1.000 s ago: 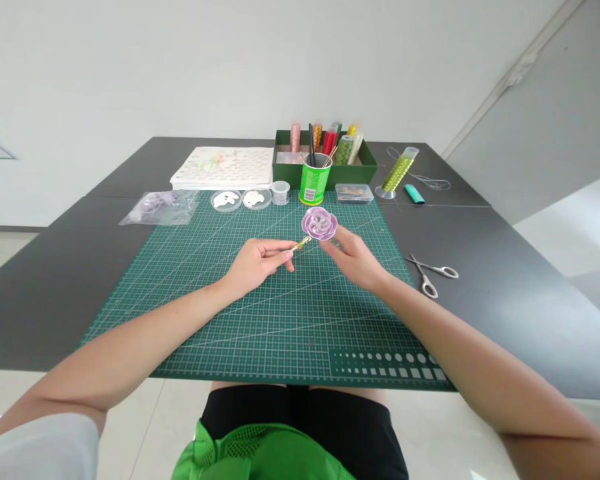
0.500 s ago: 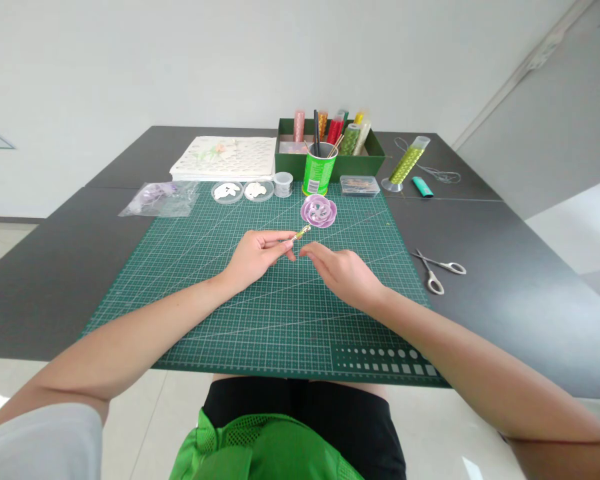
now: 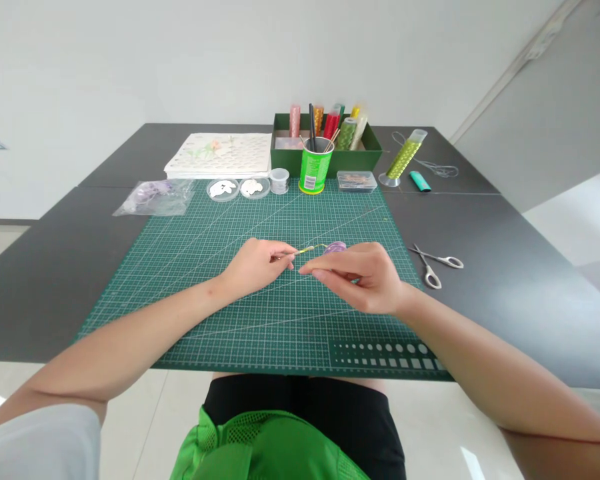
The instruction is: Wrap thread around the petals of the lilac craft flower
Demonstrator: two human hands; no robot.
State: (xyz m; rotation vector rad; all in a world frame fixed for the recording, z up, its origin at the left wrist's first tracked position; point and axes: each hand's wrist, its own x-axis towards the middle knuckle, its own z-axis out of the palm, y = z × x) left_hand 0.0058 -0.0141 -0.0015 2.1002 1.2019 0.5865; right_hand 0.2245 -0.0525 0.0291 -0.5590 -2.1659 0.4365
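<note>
My left hand (image 3: 257,265) pinches the stem (image 3: 305,249) of a purple artificial flower, with yellow-green wrapping visible just beyond the fingertips. A thin greenish strand arcs from there toward the purple flower head (image 3: 335,247). The flower head is partly hidden behind my right hand (image 3: 367,277). Thumb and fingers of that hand are pressed together just right of the left fingertips. Whatever lies in this pinch is too small to make out. Both hands are above the green cutting mat (image 3: 260,333).
Scissors (image 3: 433,267) lie on the right. Along the back are a plastic bag (image 3: 155,198), dishes of white pieces (image 3: 223,189), a green can (image 3: 315,170), a clear box (image 3: 357,181), a green bin (image 3: 325,160) with thread spools, and a leaning yellow-green spool (image 3: 405,157).
The flower has swung from upright and facing me to lying over rightward, partly behind my right hand. My right hand has moved right and turned, its fingertips now pinched. The left hand has shifted slightly down.
</note>
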